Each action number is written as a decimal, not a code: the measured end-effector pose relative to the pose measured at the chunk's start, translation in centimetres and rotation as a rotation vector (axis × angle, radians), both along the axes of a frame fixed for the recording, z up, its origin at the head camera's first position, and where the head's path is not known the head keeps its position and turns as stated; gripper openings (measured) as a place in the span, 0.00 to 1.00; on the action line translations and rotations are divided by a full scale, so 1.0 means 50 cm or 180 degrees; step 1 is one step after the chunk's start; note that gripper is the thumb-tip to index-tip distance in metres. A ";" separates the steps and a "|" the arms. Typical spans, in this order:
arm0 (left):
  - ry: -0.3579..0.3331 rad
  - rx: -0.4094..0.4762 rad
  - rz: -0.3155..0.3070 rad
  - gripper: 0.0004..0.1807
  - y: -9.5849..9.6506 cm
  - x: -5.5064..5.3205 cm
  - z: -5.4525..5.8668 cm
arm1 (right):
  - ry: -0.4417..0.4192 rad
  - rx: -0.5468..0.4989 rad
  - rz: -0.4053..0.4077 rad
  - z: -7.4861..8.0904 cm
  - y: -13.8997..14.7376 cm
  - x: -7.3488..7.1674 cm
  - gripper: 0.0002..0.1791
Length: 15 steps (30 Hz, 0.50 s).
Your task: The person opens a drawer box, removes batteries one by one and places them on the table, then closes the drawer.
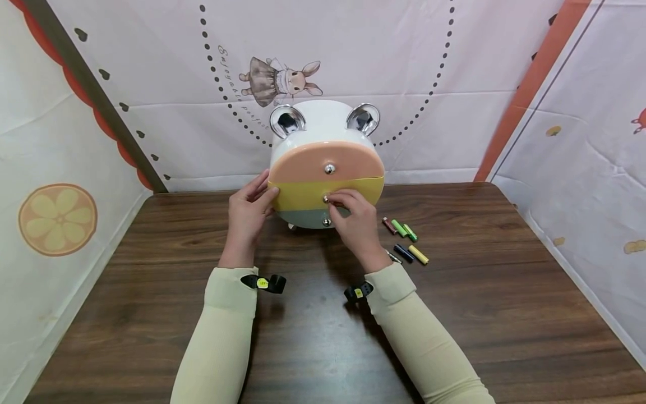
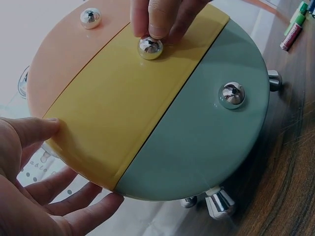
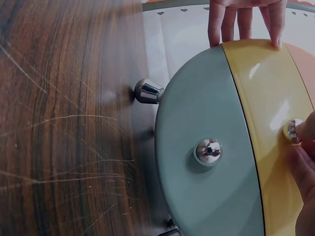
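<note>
From my remote seat, I saw the patterned cloth [image 1: 383, 56] hanging behind everything at twelve o'clock, with the wood-grain table [image 1: 303, 348] spread before it. The rounded white box [image 1: 323, 120] stood near the table's far edge, silver ears [image 1: 287, 121] at its eleven and one o'clock. Its peach drawer front [image 1: 303, 163], yellow drawer front [image 1: 298, 196] and green drawer front [image 1: 303, 219] were stacked top to bottom, hiding any contents from me.

I had the left hand [image 1: 247, 210] at the box's eight o'clock, fingers extended along its side, thumb on the yellow drawer front's edge. The right hand [image 1: 357, 221] was at five o'clock. Apart from the box, toward four o'clock, lay loose markers [image 1: 418, 255], one partly hidden by my right wrist. The middle knob [image 2: 150, 48], on the yellow drawer front, sat pinched between right thumb and fingertips, spread only knob-wide.
</note>
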<state>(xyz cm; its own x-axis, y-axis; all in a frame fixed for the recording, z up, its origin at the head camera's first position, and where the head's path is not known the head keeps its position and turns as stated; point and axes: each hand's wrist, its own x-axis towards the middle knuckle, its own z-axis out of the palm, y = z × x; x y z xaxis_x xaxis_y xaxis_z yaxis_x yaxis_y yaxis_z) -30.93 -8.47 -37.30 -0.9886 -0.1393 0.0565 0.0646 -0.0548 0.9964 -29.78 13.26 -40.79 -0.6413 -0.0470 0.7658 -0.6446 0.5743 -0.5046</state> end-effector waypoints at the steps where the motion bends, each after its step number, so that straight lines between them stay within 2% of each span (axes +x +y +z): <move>1: -0.0005 -0.0004 0.0000 0.24 0.000 0.000 0.000 | -0.0031 -0.0063 0.0024 -0.001 0.002 -0.001 0.07; 4: -0.0010 -0.0007 0.0006 0.24 0.000 0.001 0.000 | -0.0168 -0.0254 0.0008 0.000 0.014 -0.004 0.06; 9: 0.0001 -0.0007 -0.0014 0.25 0.000 0.001 -0.002 | -0.0380 -0.0502 -0.0187 0.007 0.040 -0.005 0.06; 15: 0.0002 0.0007 0.0000 0.24 0.001 0.001 -0.003 | -0.0518 -0.0441 -0.0106 0.005 0.041 -0.004 0.07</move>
<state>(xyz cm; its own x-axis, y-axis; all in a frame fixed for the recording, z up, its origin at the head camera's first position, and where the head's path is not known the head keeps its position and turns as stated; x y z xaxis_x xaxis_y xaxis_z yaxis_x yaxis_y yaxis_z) -30.90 -8.41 -37.45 -0.9886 -0.1395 0.0569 0.0654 -0.0570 0.9962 -29.98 15.31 -40.55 -0.7564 0.0748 0.6498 -0.5300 0.5120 -0.6759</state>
